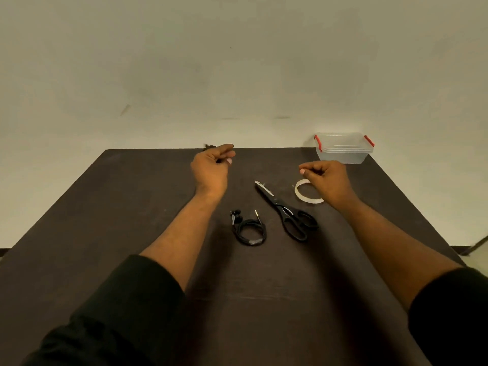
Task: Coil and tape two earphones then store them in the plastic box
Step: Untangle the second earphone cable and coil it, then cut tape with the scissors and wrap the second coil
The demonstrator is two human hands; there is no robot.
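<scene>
One black earphone point(249, 231) lies coiled on the dark table point(132, 207) near the middle, with a band of tape round its loop. My left hand point(211, 167) is raised over the far middle with its fingers curled round a second black earphone point(207, 146), a dark end of which pokes out behind the hand. My right hand point(326, 178) hovers further right, thumb and forefinger pinched as on its thin cable, which hardly shows against the table. The clear plastic box point(343, 150) with red clips stands at the far right corner, lid on.
Black-handled scissors point(286, 213) lie shut between the coiled earphone and my right forearm, blades pointing away. A thin roll of clear tape point(301, 194) lies flat under my right hand. A pale wall stands behind the table's far edge.
</scene>
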